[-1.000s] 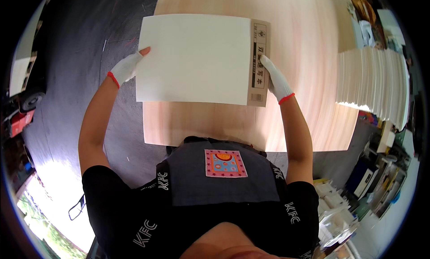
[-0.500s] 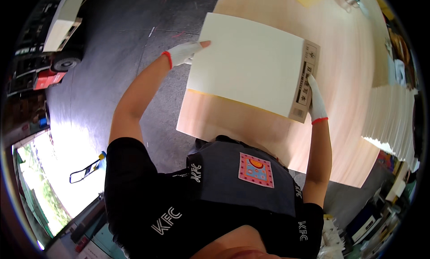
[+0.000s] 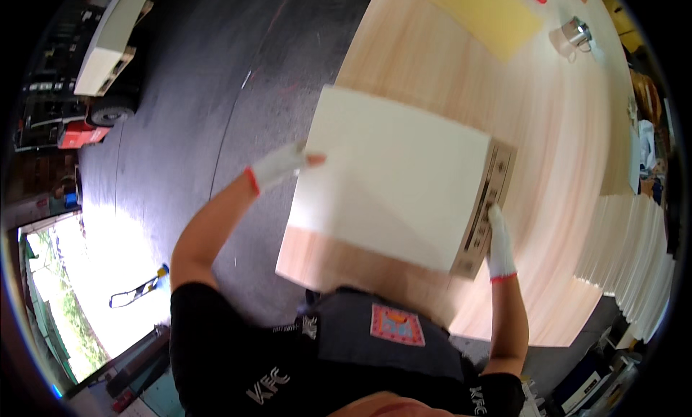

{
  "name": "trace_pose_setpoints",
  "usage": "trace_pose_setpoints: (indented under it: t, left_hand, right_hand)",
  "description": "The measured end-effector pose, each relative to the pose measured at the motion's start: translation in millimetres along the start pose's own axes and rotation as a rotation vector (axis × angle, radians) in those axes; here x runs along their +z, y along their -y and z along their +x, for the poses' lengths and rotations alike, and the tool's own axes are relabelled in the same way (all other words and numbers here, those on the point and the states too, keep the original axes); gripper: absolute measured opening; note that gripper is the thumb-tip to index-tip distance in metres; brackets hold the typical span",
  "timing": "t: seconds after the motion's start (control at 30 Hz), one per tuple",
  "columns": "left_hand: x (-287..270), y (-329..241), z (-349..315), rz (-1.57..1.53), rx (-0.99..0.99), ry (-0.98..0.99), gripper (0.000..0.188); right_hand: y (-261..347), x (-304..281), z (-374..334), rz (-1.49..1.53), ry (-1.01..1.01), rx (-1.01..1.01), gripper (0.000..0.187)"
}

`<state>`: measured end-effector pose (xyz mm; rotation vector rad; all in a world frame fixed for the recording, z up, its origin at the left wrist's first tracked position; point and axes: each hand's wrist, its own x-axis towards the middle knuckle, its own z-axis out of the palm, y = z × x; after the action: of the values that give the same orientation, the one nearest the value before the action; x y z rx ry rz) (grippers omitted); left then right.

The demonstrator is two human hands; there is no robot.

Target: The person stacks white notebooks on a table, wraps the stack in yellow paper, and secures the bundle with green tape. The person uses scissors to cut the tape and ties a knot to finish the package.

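On pale wooden table: white sheet; dark floor alongside.

Large white flat cardboard sheet, brown printed edge, tilted over table.

You get bright, even light on the table; daylight glare blows out lower left (doorway). Fisheye bends edges, rim goes black, slight motion blur.

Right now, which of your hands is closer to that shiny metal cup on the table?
Right. The right hand grips the white sheet's printed edge, on the metal cup's side; the left hand holds the opposite edge, farther away.
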<state>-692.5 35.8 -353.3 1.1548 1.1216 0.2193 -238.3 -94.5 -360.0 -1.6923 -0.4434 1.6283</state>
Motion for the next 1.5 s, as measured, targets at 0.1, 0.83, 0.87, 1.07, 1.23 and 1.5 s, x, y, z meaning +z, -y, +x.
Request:
trace_pose_setpoints:
  t: [0.1,0.83,0.87,1.07,1.23,1.5]
  left_hand:
    - [7.9,-12.2,-12.3,0.080,-0.086,-0.082,0.072]
    - [-6.3,16.5,-7.5,-0.137,-0.192,-0.128,0.064]
    - [-4.8,21.1,-7.6,-0.174,-0.190,-0.156,0.065]
    - [-13.4,31.9,2.1,0.211,-0.036,-0.180,0.045]
    - [-13.7,18.2,12.8,-0.071,-0.200,-0.121,0.049]
    - [-27.8,30.4,31.4,-0.204,-0.143,-0.216,0.042]
  right_hand:
    - [-5.0,-1.9,-4.7,0.004,-0.047,0.045,0.050]
    - [-10.9,-7.0,-17.9,-0.166,0.002,-0.009,0.074]
    - [-14.2,-7.9,-14.2,-0.189,0.003,-0.068,0.072]
    - [-22.2,-5.9,12.7,-0.173,0.063,-0.162,0.074]
    - [8.7,9.9,-8.7,-0.103,0.091,-0.151,0.071]
    - [10.5,17.0,-32.1,-0.634,-0.330,-0.396,0.069]
